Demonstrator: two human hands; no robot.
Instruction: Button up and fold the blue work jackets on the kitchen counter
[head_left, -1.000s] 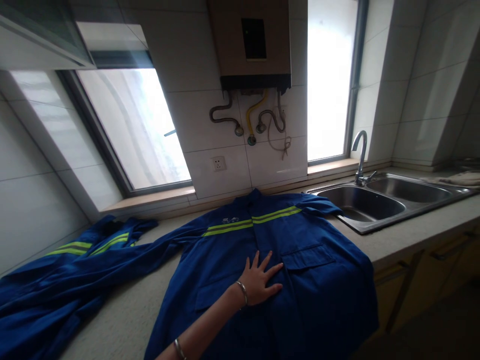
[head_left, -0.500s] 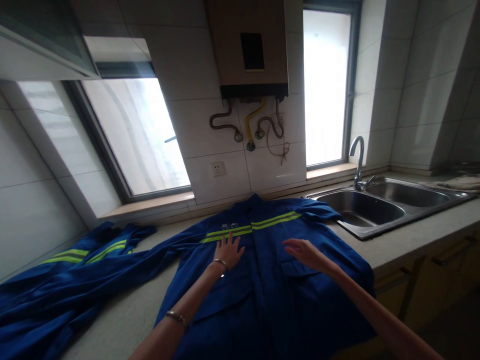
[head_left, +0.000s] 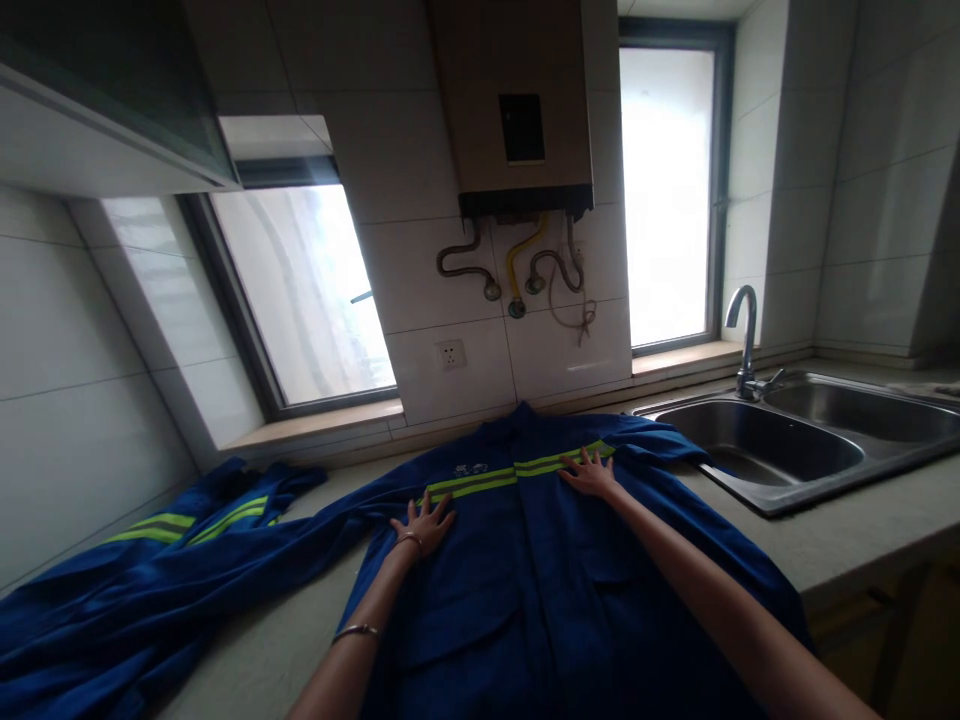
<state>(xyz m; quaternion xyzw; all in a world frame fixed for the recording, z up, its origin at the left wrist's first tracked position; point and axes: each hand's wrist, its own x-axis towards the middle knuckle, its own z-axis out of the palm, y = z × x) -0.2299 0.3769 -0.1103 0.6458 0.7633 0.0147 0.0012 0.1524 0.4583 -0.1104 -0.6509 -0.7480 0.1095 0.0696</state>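
A blue work jacket (head_left: 540,580) with a yellow-green reflective stripe across the chest lies spread flat on the stone counter (head_left: 847,535), collar toward the wall. My left hand (head_left: 424,521) rests flat on its left chest, fingers spread, just below the stripe. My right hand (head_left: 590,471) lies flat with spread fingers on the stripe at the right chest. Neither hand holds anything. The jacket's long left sleeve (head_left: 247,560) stretches out toward the left.
A second blue garment with reflective stripes (head_left: 172,525) is bunched at the far left of the counter. A double steel sink (head_left: 795,445) with a tap (head_left: 745,335) sits at the right. A water heater (head_left: 521,110) with pipes hangs on the tiled wall between two windows.
My left hand has slid from the jacket's middle up to the left chest. My right hand came into view and moved up onto the reflective stripe.
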